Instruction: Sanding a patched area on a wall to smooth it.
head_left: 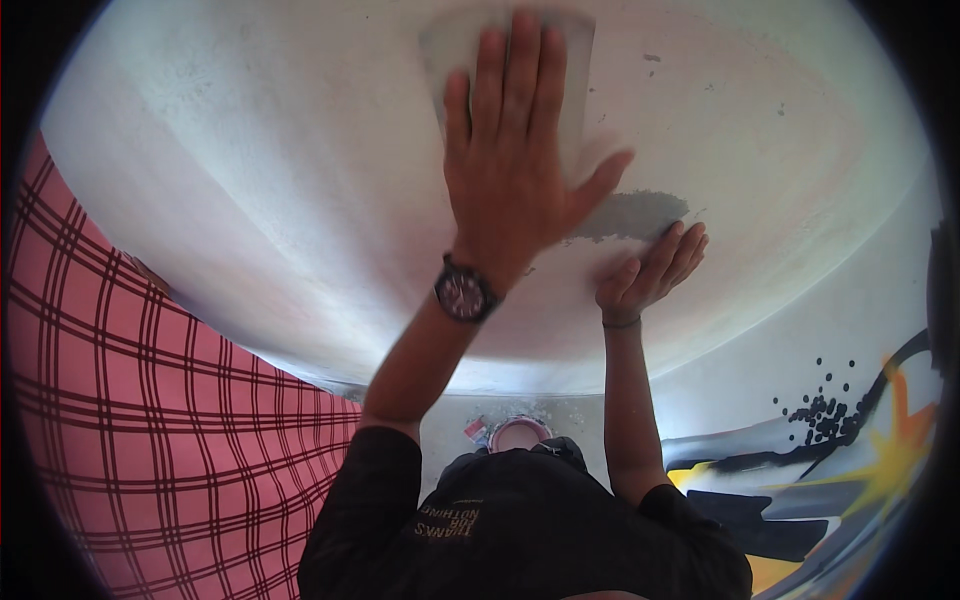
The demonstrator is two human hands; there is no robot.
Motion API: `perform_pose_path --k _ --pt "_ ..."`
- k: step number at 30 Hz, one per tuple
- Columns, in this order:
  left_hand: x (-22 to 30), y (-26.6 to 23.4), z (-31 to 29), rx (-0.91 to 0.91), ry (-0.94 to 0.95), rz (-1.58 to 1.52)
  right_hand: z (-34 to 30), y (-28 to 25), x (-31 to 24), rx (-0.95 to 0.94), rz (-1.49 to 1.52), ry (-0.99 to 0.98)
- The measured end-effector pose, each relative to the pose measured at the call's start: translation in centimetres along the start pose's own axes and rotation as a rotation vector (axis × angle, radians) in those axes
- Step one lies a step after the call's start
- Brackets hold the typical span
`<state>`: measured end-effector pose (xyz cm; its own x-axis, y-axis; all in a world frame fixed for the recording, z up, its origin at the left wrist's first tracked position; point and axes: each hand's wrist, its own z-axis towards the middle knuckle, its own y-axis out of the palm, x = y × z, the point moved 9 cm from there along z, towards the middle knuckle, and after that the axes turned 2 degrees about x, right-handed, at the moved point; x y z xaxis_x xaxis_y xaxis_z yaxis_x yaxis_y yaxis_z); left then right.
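My left hand (512,165), with a dark wristwatch (464,289) on its wrist, lies flat with fingers stretched and thumb spread. Beneath it is a thin greyish sheet (578,50) with a curved end, pressed against the pale wall (270,130). What the sheet is made of I cannot tell. Lower and to the right, my right hand (655,272) rests with its fingers extended on the wall, fingertips by the edge of a rough grey patch (640,213). That hand holds nothing visible, and a thin dark band circles its wrist.
Small chipped spots (652,58) mark the wall's upper right. On the left is a pink wall (170,420) with dark crossing lines; on the right, a painted mural (840,440). A round pinkish tub (520,433) stands on the floor (585,420) by my body.
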<state>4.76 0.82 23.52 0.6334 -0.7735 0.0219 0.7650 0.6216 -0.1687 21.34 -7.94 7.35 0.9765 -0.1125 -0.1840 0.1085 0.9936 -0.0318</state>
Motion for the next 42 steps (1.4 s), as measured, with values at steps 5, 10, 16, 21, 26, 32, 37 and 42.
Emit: perform_pose_path --k 5,10,16,21,26,32,37,42 --pt "0.8 -0.9 0.9 0.005 0.060 0.053 0.1 0.3 -0.1 -0.006 0.001 -0.004" --pt "-1.1 2.0 -14.2 -0.079 -0.082 0.017 0.1 0.2 -0.4 -0.001 0.010 -0.019" --pt "-1.9 2.3 -19.3 -0.086 -0.140 0.026 -0.2 0.3 -1.3 -0.009 0.014 -0.021" --pt "-1.7 0.5 -8.0 -0.077 -0.090 0.014 -0.3 0.3 -1.2 0.030 0.027 -0.025" --pt "-1.3 1.7 -11.4 -0.072 -0.117 -0.017 -0.3 0.4 -0.8 0.033 0.018 -0.017" --pt "-0.5 4.6 -26.4 -0.131 -0.103 0.099 0.3 -0.2 0.2 0.028 0.014 -0.022" --pt "1.6 5.5 -23.0 -0.151 -0.092 0.062 -0.1 -0.6 2.5 0.052 0.027 0.006" --pt "3.8 3.7 -9.2 -0.078 -0.068 0.043 -0.2 -1.4 4.5 0.075 0.033 0.009"
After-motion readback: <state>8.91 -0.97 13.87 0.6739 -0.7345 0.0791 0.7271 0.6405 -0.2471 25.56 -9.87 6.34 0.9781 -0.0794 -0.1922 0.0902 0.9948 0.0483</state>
